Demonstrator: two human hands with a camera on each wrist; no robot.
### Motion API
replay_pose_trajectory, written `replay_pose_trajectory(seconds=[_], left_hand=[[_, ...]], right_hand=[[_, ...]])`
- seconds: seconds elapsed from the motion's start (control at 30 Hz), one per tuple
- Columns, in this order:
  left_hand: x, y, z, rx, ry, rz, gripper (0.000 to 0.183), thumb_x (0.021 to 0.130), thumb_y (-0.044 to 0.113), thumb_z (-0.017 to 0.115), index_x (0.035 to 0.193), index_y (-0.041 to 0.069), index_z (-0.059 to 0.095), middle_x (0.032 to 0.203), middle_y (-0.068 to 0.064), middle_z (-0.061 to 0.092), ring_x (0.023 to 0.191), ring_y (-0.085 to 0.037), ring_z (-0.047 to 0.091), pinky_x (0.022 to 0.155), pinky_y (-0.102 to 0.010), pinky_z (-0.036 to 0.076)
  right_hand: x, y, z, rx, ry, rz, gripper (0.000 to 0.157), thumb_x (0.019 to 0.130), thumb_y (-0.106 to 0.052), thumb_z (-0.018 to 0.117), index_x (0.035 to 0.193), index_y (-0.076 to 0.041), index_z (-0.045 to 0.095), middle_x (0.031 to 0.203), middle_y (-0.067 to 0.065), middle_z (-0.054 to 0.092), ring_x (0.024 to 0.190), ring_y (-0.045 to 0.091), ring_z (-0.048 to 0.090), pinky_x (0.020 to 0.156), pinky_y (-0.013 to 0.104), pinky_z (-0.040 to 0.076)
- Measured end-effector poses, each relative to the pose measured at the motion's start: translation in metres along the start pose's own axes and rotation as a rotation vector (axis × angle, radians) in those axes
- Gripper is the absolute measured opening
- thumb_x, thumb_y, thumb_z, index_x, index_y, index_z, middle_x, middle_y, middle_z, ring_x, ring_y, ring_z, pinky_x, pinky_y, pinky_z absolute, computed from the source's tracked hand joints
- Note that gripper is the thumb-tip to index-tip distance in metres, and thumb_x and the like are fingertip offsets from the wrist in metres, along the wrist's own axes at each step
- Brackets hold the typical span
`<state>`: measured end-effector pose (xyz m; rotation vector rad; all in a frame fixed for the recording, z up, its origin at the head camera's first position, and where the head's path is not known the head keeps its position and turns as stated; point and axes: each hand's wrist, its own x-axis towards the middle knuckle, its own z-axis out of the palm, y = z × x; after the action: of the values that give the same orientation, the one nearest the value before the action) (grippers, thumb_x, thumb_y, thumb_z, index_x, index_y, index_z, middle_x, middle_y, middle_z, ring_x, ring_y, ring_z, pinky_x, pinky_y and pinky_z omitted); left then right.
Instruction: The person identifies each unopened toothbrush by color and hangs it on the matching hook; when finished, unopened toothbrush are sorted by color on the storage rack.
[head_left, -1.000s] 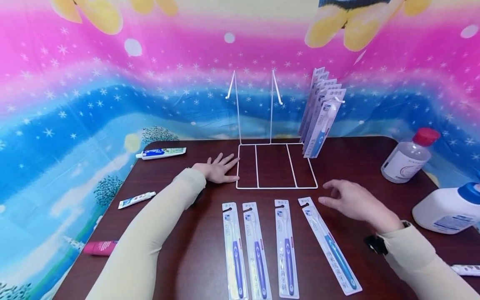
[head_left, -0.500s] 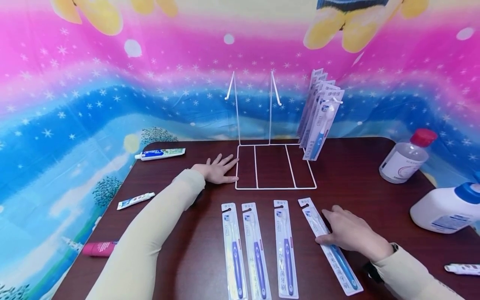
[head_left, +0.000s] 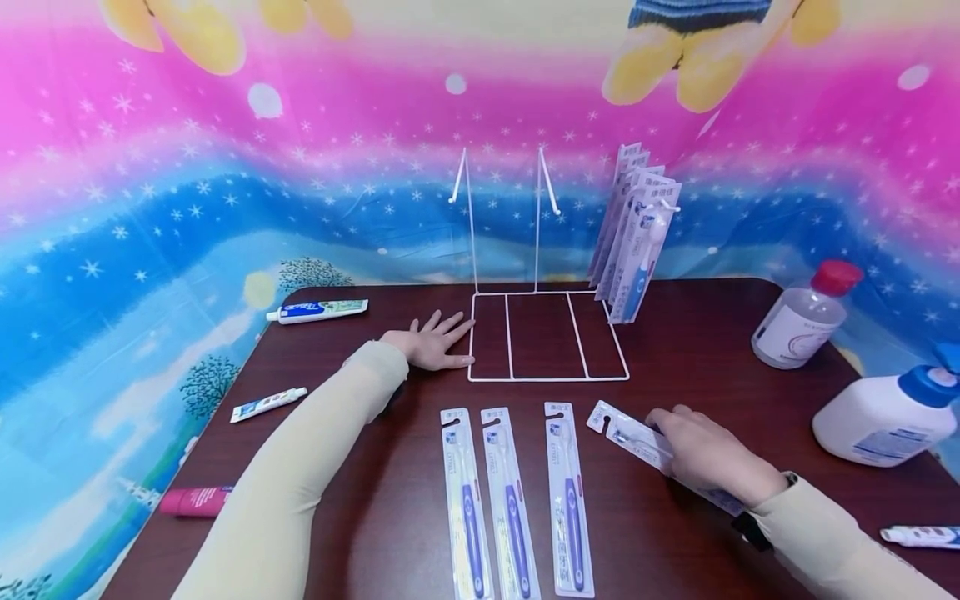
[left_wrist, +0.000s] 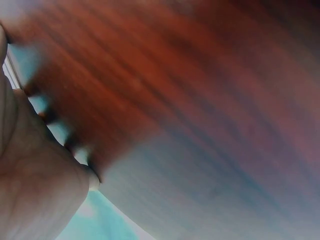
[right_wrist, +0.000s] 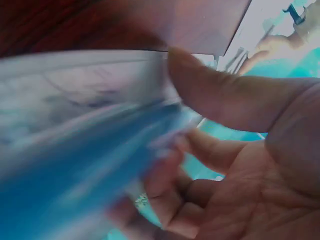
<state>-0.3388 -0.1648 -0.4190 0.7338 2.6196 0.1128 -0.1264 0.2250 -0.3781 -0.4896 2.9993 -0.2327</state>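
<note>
Gripping the blue pack [head_left: 630, 435] near its middle, the right hand [head_left: 705, 454] has its thumb [right_wrist: 220, 97] to one side and its curled fingers to the other. The slotted end juts out ahead and to the left of that hand, uncovered, and I take the hold as a way of leaving the slot free. Whether the pack's other end touches the table [head_left: 375, 542], I can't tell.

The left hand [head_left: 433, 343] lies flat, fingers straight and spread, reaching the side wire of the rack [head_left: 547, 380]; that looks like steadying, so the light frame won't slide.

Ahead of the right hand and slightly left, the hung packs [head_left: 639, 250] stand one behind another, probably lined up because they share a single hook.

To the right hand's left, three purple packs [head_left: 512, 508] lie apart from one another, slots toward the rack, apparently so that each can be lifted singly.

The red-capped bottle [head_left: 798, 329] and the pump bottle [head_left: 877, 425] are off to the right hand's right, and three tubes [head_left: 267, 405] lie left of the left hand, presumably set wide to give the arms room.
</note>
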Motion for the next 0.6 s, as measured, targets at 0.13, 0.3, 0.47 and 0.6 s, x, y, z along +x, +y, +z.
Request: replay_pose_trajectory(seconds=[0.13,0.3,0.47,0.6], left_hand=[[0.004,-0.002,0.003,0.014,-0.019,-0.024,0.089,0.075,0.082,0.028,0.145,0.04,-0.007,0.152,0.009,-0.013,0.137,-0.03,-0.012,0.102,-0.06,-0.002],[0.004,-0.002,0.0,-0.001,-0.009,-0.006,0.087,0.078,0.078,0.032,0.146,0.038,-0.005,0.153,0.005,-0.011,0.136,-0.032,-0.013,0.101,-0.062,-0.002],[-0.001,0.002,-0.003,0.013,-0.018,-0.014,0.086,0.08,0.076,0.031,0.147,0.036,-0.004,0.153,0.003,-0.009,0.137,-0.033,-0.011,0.101,-0.062,-0.001],[0.001,0.0,-0.001,0.003,-0.019,-0.025,0.087,0.078,0.079,0.031,0.146,0.038,-0.004,0.153,0.005,-0.01,0.137,-0.032,-0.013,0.101,-0.062,-0.002]], right_hand=[[0.003,0.006,-0.008,0.082,0.058,-0.01,0.023,0.073,-0.012,0.073,0.092,-0.012,0.061,0.076,0.0,0.053,0.068,0.017,0.049,0.059,0.037,0.04],[0.01,0.01,-0.044,0.216,0.282,0.014,0.015,0.084,-0.02,0.068,0.092,-0.012,0.059,0.072,0.002,0.058,0.06,0.016,0.052,0.051,0.034,0.04],[0.02,0.006,-0.089,0.369,0.457,0.021,0.03,0.091,-0.03,0.059,0.107,-0.006,0.056,0.091,0.017,0.064,0.075,0.03,0.062,0.061,0.045,0.048],[0.03,0.001,-0.114,0.441,0.498,0.034,0.045,0.091,-0.038,0.056,0.121,-0.004,0.053,0.111,0.022,0.06,0.095,0.038,0.06,0.075,0.054,0.045]])
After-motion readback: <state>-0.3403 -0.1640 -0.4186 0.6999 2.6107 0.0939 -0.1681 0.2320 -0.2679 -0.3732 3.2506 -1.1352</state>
